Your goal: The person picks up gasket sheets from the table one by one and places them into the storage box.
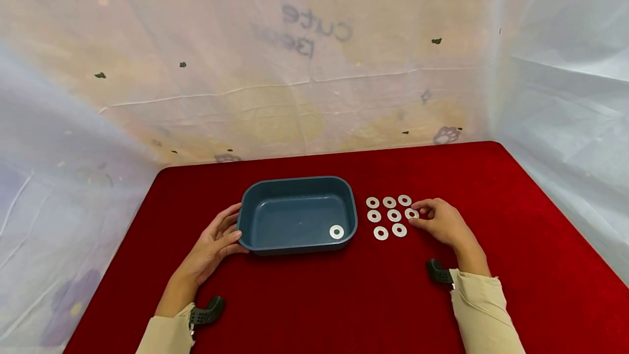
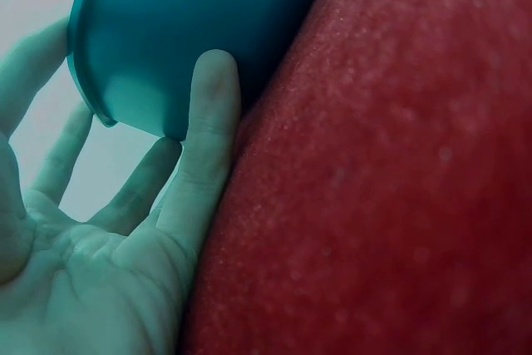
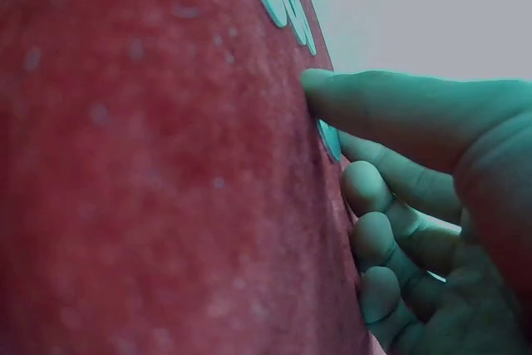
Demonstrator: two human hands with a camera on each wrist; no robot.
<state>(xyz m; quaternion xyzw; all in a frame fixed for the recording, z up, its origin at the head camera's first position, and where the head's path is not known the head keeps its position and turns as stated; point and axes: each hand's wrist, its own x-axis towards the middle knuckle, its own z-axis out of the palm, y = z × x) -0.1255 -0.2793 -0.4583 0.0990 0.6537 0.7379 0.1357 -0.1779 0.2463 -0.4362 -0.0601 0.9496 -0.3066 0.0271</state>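
Observation:
A dark blue rectangular bin [image 1: 301, 249] sits on the red cloth. My left hand [image 1: 216, 245] rests against its left end, the fingers [image 2: 214, 97] fairly straight along the outer wall and the thumb near the front corner of the rim. One flat metal washer [image 1: 336, 232] lies inside, near the front right corner. To the right of the bin, several more washers [image 1: 394, 216] lie flat in rows. My right hand [image 1: 444, 225] pinches the rightmost washer [image 1: 411, 213] of the middle row between thumb and index finger, low at the cloth. Its other fingers are curled in the right wrist view.
The red cloth [image 1: 314, 299] covers the whole table. Pale printed sheeting [image 1: 314, 86] hangs behind the table and along both sides. A dark wrist camera [image 1: 208, 310] is strapped at the left cuff, another wrist camera [image 1: 437, 271] at the right.

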